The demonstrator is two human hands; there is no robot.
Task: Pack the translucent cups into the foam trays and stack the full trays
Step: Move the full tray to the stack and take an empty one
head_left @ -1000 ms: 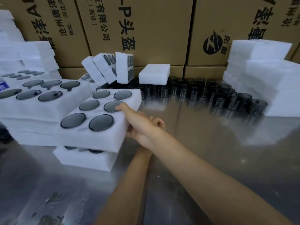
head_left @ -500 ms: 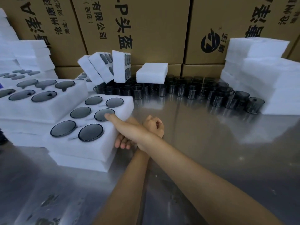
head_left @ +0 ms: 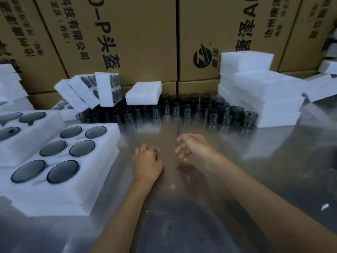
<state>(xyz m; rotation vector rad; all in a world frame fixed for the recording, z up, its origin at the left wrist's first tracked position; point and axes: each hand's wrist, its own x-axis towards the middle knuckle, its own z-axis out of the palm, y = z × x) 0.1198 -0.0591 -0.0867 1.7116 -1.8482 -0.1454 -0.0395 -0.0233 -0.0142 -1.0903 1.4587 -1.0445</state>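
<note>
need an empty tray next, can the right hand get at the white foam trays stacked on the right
Probably yes: the right hand is open and holds nothing, and only bare steel table lies between it and the white foam trays.

Access: open centre lane
Your path crosses bare steel table [head_left: 228,161]; filled white foam tray [head_left: 102,161] blocks left, dark translucent cups [head_left: 182,108] behind.
</note>
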